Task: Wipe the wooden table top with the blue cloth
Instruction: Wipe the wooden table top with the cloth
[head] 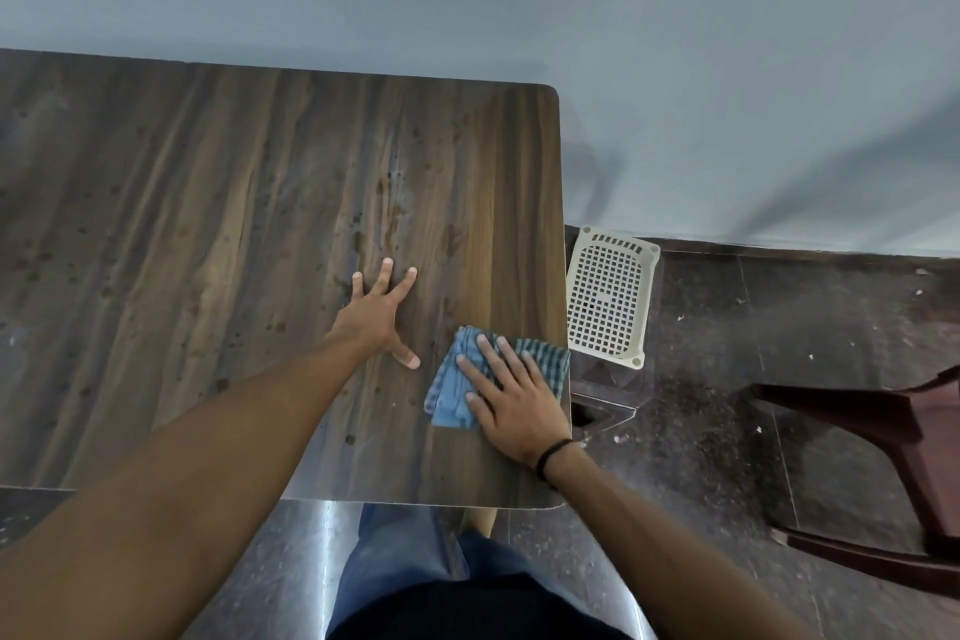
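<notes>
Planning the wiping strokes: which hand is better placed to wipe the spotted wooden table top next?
Right. The right hand presses flat on the folded blue checked cloth; the left hand lies bare on the brown wooden table top.

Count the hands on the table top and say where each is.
2. The left hand lies flat, fingers spread, on the bare wooden table top. The right hand presses flat on the blue cloth near the table's right edge. No others seem hidden.
</notes>
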